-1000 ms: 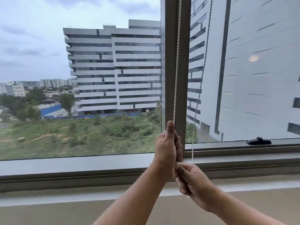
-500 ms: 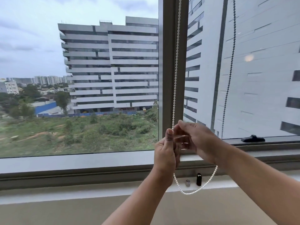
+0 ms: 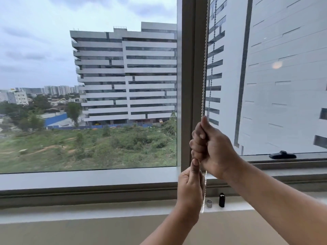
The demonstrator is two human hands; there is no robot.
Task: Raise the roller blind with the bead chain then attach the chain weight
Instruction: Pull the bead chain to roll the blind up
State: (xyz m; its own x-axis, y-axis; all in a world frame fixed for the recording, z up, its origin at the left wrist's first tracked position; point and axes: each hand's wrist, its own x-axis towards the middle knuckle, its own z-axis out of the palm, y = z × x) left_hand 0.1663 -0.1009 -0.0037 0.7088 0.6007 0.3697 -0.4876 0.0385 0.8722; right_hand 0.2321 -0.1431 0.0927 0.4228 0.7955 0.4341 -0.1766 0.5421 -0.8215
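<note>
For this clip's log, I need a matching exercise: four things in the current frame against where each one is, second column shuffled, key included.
1. right hand
2. left hand
3. black cylinder
4. black handle

A. standing on the sill
B. grips the bead chain, lower down
C. at the foot of the right pane
D. grips the bead chain, higher up

Pairs: 1-D, 2-B, 3-A, 4-C.

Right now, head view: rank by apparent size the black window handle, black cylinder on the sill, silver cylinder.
1. black window handle
2. black cylinder
3. silver cylinder
Handle sits farther back, so nearness doesn't flip it.
</note>
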